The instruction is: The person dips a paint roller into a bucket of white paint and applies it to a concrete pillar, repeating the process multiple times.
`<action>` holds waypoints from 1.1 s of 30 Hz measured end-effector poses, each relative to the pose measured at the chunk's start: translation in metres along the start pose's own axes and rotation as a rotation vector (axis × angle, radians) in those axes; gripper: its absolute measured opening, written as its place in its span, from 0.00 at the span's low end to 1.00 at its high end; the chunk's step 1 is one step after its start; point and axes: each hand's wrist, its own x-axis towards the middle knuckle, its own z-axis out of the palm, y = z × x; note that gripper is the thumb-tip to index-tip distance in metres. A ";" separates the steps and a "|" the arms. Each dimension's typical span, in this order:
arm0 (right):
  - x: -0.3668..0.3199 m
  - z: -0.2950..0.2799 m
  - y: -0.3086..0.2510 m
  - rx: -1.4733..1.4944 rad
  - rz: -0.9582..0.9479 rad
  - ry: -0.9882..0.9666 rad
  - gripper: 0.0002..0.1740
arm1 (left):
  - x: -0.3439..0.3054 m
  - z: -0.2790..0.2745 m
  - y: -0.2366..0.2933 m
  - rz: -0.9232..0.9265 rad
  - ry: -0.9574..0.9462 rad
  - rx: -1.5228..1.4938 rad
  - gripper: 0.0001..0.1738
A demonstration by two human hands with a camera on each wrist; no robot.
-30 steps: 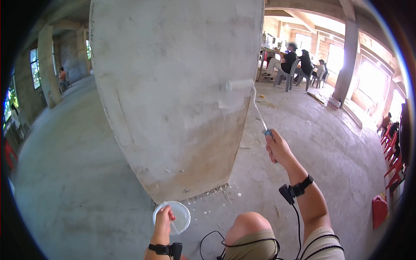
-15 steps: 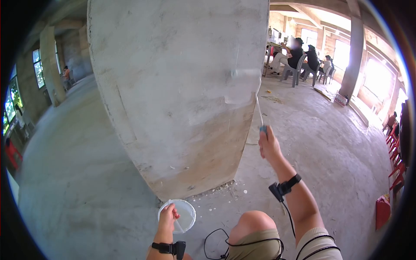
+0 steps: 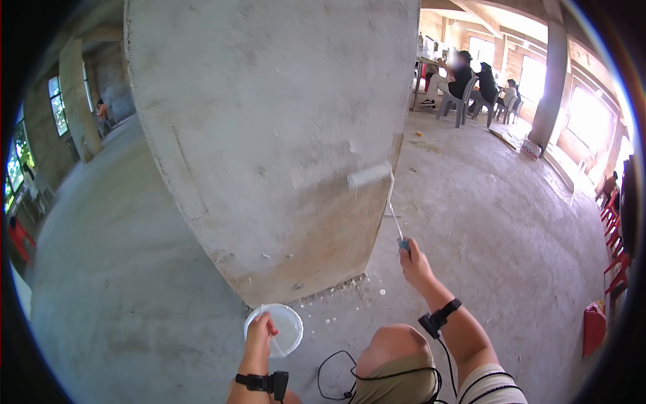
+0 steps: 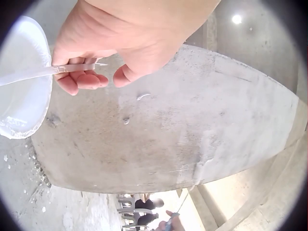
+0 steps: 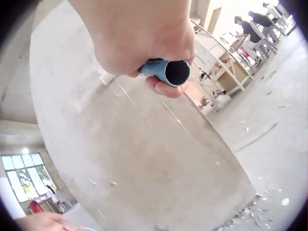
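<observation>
My right hand (image 3: 417,269) grips the blue handle (image 3: 404,244) of a paint roller, whose white sleeve (image 3: 369,176) lies against the concrete pillar (image 3: 269,135) near its right edge. Above the roller the surface looks pale and whitish; below it is browner. In the right wrist view the hollow end of the blue handle (image 5: 177,73) sticks out of my curled fingers. My left hand (image 3: 259,331) holds the strap handle of a white bucket (image 3: 293,330) by the pillar's base; in the left wrist view the translucent strap (image 4: 29,75) runs across the curled fingers.
Crumbs of debris (image 3: 336,289) lie along the pillar's foot. A black cable (image 3: 330,367) loops beside my knee (image 3: 393,350). Several people sit on grey chairs (image 3: 457,104) at the back right. Red chairs (image 3: 616,249) line the far right, and a red object (image 3: 593,328) lies below them.
The roller has moved down the pillar, and my right hand has come lower with it. My left hand still holds the bucket, nearly in place.
</observation>
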 end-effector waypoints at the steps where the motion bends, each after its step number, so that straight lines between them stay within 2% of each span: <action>1: 0.007 -0.008 -0.010 0.001 -0.029 0.030 0.15 | 0.003 -0.001 -0.002 0.004 -0.012 -0.007 0.08; 3: 0.026 -0.023 -0.036 0.096 -0.064 0.053 0.15 | 0.006 -0.002 -0.005 -0.002 -0.024 -0.004 0.08; 5: 0.028 -0.048 -0.097 0.324 0.048 -0.022 0.15 | 0.005 0.000 -0.004 -0.013 0.001 -0.048 0.07; 8: 0.029 -0.048 -0.125 0.420 0.003 -0.004 0.16 | 0.000 0.002 0.000 -0.008 -0.017 -0.045 0.07; 12: 0.029 -0.010 -0.064 0.256 0.038 0.021 0.16 | -0.003 0.002 0.001 0.006 -0.033 -0.026 0.08; 14: 0.013 0.006 -0.020 0.001 -0.175 0.063 0.16 | -0.003 -0.001 -0.001 0.002 -0.027 -0.038 0.07; 18: -0.015 0.000 0.002 -0.105 -0.033 -0.039 0.16 | 0.001 -0.001 -0.003 0.002 0.000 -0.040 0.07; 21: -0.018 -0.011 -0.003 -0.120 -0.024 -0.040 0.16 | 0.007 -0.005 -0.006 0.002 -0.008 -0.027 0.07; 28: 0.027 -0.041 -0.109 -0.049 -0.266 0.068 0.15 | 0.003 0.001 -0.003 -0.018 0.034 -0.043 0.07; 31: 0.035 -0.028 -0.102 -0.001 -0.349 0.128 0.15 | 0.001 0.001 -0.003 -0.014 0.017 -0.022 0.08; 33: 0.029 -0.014 -0.075 -0.028 -0.281 0.096 0.15 | 0.000 0.001 -0.002 -0.012 0.027 -0.058 0.08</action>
